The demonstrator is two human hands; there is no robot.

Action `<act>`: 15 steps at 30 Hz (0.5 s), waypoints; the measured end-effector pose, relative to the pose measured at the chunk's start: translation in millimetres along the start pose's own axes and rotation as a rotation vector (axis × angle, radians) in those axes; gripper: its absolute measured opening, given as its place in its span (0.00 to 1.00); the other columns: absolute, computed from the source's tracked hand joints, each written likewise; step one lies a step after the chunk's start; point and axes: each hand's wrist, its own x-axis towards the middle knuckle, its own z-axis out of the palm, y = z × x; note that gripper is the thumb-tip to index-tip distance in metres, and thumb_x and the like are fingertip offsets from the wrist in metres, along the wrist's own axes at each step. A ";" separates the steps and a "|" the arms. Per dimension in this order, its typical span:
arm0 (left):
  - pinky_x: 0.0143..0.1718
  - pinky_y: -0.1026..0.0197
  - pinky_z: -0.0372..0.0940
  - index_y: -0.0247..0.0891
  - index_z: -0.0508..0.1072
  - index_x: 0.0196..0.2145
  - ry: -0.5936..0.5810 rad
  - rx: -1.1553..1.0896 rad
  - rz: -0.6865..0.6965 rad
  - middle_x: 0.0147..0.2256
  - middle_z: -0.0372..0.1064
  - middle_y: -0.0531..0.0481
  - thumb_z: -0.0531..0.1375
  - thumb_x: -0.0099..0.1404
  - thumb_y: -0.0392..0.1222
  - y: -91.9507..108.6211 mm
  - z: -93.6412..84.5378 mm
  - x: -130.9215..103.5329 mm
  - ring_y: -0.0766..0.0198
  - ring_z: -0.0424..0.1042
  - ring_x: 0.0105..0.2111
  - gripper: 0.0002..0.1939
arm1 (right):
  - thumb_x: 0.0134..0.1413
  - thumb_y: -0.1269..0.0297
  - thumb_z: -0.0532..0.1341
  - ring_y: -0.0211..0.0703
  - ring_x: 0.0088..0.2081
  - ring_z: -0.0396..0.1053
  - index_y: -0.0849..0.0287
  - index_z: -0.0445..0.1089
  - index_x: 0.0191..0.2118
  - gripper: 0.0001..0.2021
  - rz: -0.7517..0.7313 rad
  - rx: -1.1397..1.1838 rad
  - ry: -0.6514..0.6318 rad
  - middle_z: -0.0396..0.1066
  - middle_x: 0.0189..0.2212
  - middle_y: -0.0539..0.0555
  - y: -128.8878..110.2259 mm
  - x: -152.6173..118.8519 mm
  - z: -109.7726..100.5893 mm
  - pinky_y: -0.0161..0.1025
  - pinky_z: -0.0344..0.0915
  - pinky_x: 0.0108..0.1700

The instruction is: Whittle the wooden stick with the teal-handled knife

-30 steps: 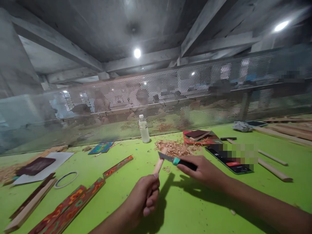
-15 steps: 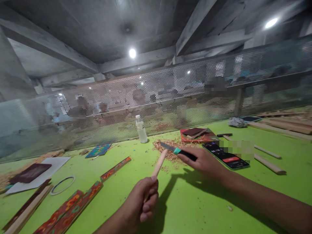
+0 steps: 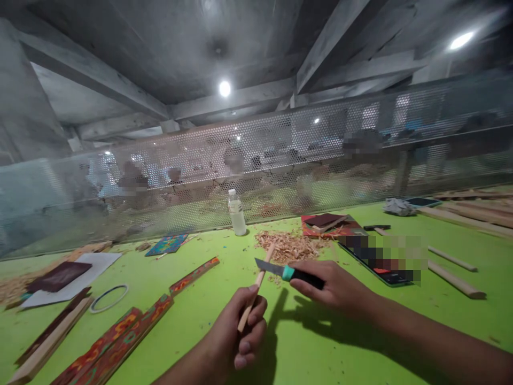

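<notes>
My left hand [image 3: 245,326] is closed around a thin pale wooden stick [image 3: 260,278], which slants up and away over the green table [image 3: 304,347]. In my right hand [image 3: 332,283] is a knife [image 3: 286,273] with a black and teal handle. Its blade points left and lies across the stick, just above my left fingers; whether it touches the wood is hard to tell. Behind the stick's far end is a heap of wood shavings [image 3: 296,246].
A bottle [image 3: 237,214] stands near the mesh screen [image 3: 200,182]. Patterned strips [image 3: 120,342], a white ring [image 3: 109,298] and dark sandpaper [image 3: 60,275] lie left. On the right are a phone [image 3: 372,262], a hammer [image 3: 377,228] and wooden sticks [image 3: 457,279].
The knife blade has moved from the stick's far end down towards my left hand. The stick's lower end now shows below my left fingers. The view has shifted slightly.
</notes>
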 end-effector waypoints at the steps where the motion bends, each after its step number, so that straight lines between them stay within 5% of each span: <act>1: 0.06 0.71 0.42 0.42 0.60 0.19 -0.001 0.003 -0.005 0.08 0.53 0.62 0.64 0.59 0.64 -0.4 0.0 -0.1 0.75 0.42 0.05 0.27 | 0.70 0.51 0.56 0.44 0.30 0.72 0.57 0.76 0.43 0.17 -0.016 0.015 -0.019 0.78 0.31 0.54 -1.2 -0.7 1.7 0.40 0.65 0.33; 8: 0.06 0.71 0.41 0.43 0.59 0.19 -0.010 0.038 -0.030 0.08 0.53 0.61 0.65 0.58 0.66 -2.8 -4.2 0.2 0.75 0.42 0.05 0.28 | 0.70 0.51 0.57 0.42 0.30 0.72 0.57 0.77 0.44 0.16 -0.023 0.046 -0.049 0.78 0.32 0.54 -1.9 -1.9 0.7 0.38 0.64 0.33; 15: 0.06 0.71 0.41 0.43 0.58 0.20 0.034 0.104 -0.022 0.08 0.50 0.63 0.63 0.56 0.69 -5.4 -2.2 -0.6 0.75 0.39 0.06 0.29 | 0.70 0.49 0.55 0.45 0.30 0.73 0.55 0.77 0.41 0.18 0.098 -0.032 0.102 0.79 0.30 0.53 8.6 3.8 -13.2 0.42 0.65 0.32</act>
